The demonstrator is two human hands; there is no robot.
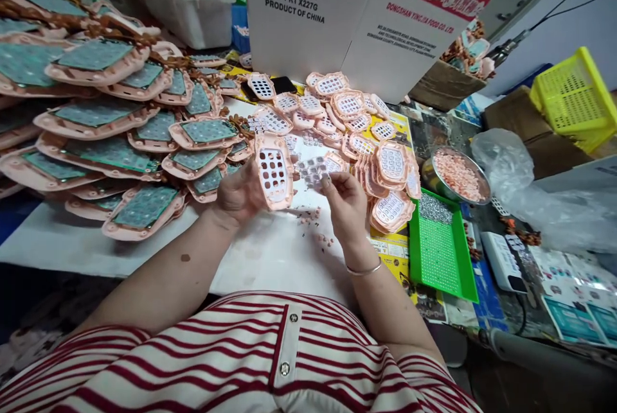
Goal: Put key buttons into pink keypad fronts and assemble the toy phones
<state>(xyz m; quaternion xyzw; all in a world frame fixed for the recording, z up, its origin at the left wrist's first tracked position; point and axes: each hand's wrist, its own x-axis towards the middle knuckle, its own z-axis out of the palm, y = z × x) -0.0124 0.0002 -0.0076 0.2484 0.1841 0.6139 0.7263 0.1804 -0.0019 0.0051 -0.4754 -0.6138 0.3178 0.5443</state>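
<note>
Two hands work over the white surface [289, 265], close to each other, with the things they hold between them. The left hand [237, 198] grasps a pink shell [274, 171] by its left side, thumb along the near edge and fingers passing behind; its rows of holes face the person. The right hand [344, 204] pinches a translucent pad [312, 171] between thumb and forefinger, at the pad's right end.

The relation that matters most here is side by side: the pad lies just right of the shell, at about the height of its holed panel in the view. The shell's long axis runs nearly up and down in the view, its far end leaning slightly left. The pad is tilted, and its long axis is hard to tell. Its left end comes right up to the shell's right rim; whether they touch cannot be told. The left hand is nearer the shell, the right nearer the pad.

Small loose bits [312, 215] lie below the pad on the surface. Beyond the hands is a heap of shells [332, 105]; stacked shells [391, 161] stand to the right, beside a green tray [441, 252].
</note>
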